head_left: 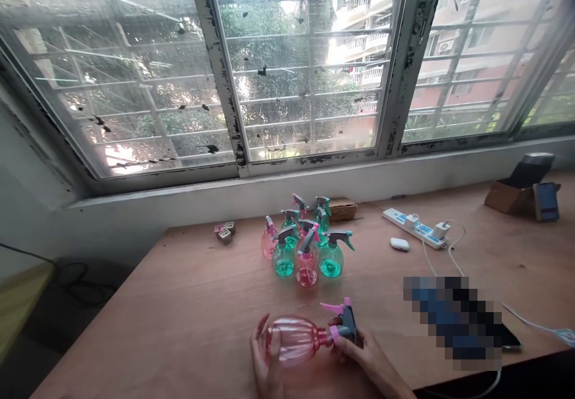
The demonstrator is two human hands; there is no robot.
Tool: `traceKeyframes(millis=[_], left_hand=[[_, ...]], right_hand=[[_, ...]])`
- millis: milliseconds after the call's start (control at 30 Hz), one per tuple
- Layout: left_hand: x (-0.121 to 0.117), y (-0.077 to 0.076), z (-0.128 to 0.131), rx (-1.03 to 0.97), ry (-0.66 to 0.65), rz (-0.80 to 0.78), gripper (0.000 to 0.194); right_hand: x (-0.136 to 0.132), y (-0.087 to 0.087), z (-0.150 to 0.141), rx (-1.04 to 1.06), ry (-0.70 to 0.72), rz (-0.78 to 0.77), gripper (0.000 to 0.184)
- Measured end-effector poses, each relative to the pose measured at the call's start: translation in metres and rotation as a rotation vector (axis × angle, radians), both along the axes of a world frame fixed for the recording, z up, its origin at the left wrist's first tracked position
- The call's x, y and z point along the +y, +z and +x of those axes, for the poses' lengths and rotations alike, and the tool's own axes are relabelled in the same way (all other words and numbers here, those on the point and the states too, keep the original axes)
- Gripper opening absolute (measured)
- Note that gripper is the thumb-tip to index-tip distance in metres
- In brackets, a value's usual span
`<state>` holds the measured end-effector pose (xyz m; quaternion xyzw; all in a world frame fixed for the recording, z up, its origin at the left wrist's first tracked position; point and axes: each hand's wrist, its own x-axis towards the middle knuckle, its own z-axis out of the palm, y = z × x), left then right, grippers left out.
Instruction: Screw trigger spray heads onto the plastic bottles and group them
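At the near side of the desk [179,303], both hands are on a pink spray bottle [294,336], and it's tipped right over onto its side! Left hand [266,351] cups the rounded base, fingers curled about it; right hand [359,348] has a firm pinch on the grey spray head [347,326] just behind its pink collar, pink trigger pointing back over the body. Ribbed neck showing between body and collar; whether the bottle touches the wood, I can't tell.

Off to the right, a dark flat device [510,336], mostly pixelated. Straight beyond the hands, what a crowd: spray bottles standing upright in a tight cluster, a pink one [306,276] in front, green ones [284,264] either side, more pink and green packed behind, the front ones showing liquid low down.

Further right, a white case [399,244], then a white power strip [415,228] with two plugs in. Over on the left, three small blocks [225,231] huddle together. Behind the cluster, a brown carton [344,208]; far right, an open cardboard box [510,195] with a phone [546,201] leaning by it. And at the back, barred windows [309,87], trees and buildings outside.
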<state>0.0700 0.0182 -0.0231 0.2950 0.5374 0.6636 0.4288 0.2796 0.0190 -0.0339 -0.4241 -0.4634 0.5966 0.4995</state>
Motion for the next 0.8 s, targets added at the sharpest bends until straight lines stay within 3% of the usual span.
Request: traceKeyframes(millis=[167,267,367,667,800], left_hand=[[-0.005,-0.007,-0.023,-0.126,-0.215,0.052,0.095],[-0.008,-0.010,-0.034,-0.027,-0.413,0.102,0.105],[-0.008,-0.013,-0.042,0.059,-0.564,0.041,0.107],[-0.005,-0.031,-0.046,0.018,-0.465,0.040,0.123],[-0.004,-0.027,-0.047,0.062,-0.461,0.009,0.111]], right_hand=[[-0.003,-0.001,-0.021,0.140,-0.040,-0.031,0.056],[-0.003,0.000,-0.026,0.134,-0.121,-0.036,0.052],[-0.002,0.002,-0.026,0.133,-0.136,-0.021,0.048],[-0.004,0.002,-0.029,0.066,-0.085,-0.041,0.054],[-0.004,0.004,-0.029,0.042,-0.105,-0.029,0.053]])
